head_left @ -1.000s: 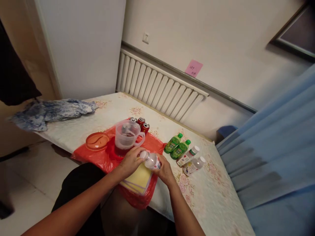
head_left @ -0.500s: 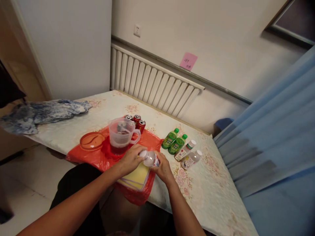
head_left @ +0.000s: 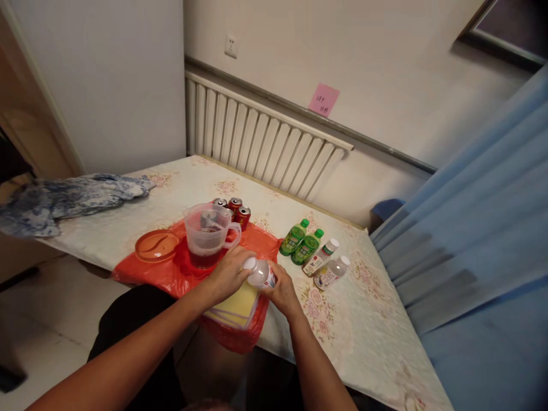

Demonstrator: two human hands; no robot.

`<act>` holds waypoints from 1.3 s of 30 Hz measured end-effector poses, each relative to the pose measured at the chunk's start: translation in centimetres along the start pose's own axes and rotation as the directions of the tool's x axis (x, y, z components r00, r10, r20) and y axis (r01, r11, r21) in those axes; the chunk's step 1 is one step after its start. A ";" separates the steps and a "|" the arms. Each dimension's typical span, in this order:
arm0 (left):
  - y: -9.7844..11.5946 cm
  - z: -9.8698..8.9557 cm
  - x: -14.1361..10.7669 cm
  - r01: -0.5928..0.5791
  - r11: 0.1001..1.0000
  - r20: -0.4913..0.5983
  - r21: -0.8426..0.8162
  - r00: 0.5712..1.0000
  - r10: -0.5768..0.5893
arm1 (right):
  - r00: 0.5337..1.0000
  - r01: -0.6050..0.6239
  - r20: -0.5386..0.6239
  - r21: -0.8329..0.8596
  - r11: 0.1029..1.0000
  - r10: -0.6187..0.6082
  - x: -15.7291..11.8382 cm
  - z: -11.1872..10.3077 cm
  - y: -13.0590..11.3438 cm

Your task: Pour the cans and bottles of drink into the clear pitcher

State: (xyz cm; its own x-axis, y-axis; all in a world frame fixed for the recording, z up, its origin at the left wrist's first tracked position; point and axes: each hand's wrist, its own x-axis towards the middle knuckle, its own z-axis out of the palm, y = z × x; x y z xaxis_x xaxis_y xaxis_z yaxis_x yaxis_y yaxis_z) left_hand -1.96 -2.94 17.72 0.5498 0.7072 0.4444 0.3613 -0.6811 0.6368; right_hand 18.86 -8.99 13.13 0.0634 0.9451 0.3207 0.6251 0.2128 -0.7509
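Observation:
A clear bottle with a white cap (head_left: 260, 273) is held tilted between both hands over the front of the table. My left hand (head_left: 229, 275) has its fingers closed around the cap end. Wrapped round the labelled lower part is my right hand (head_left: 281, 290). Just beyond my left hand, a clear plastic pitcher (head_left: 205, 242) with dark liquid and some foam stands in a red dish on a red plastic bag (head_left: 148, 274). Beneath the hands lies a yellow board or pad (head_left: 237, 308) with a pale edge.
An orange lid (head_left: 157, 245) lies left of the pitcher. Several dark red cans (head_left: 243, 217) stand behind it. Two green bottles (head_left: 306, 247) and two white-capped bottles (head_left: 331, 273) stand at the right. A patterned cloth (head_left: 85, 197) covers the far-left corner; a blue curtain (head_left: 479, 228) hangs right.
The view has shifted slightly. Both hands still hold the bottle in nearly the same place, with no clear change in grip.

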 end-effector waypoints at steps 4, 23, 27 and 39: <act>0.0 0.1 0.8 -0.009 1.000 -0.032 -0.024 0.999 0.008 | 0.998 -0.059 0.040 0.152 0.987 0.054 0.0 0.0 -0.6; -9.7 8.1 -7.8 0.096 0.990 -0.029 0.105 0.995 -0.093 | 0.960 -0.165 -0.134 0.436 0.885 0.245 11.9 5.1 3.8; -11.0 9.3 -9.2 -0.009 0.975 -0.103 0.224 0.994 0.033 | 0.964 -0.124 -0.179 0.359 0.925 0.198 15.4 7.9 3.8; -11.4 10.1 -10.1 -0.072 0.927 -0.151 0.369 0.979 0.136 | 0.965 -0.101 -0.190 0.372 0.923 0.182 19.0 14.6 5.4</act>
State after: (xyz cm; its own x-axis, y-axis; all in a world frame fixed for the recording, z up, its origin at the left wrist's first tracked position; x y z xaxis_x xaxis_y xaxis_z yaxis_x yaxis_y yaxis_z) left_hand -4.05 -4.16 -0.36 0.4743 0.6281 0.6169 0.5726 -0.7523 0.3258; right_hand 12.10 13.75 6.76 0.3233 0.9032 0.2824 0.2812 0.1933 -0.9400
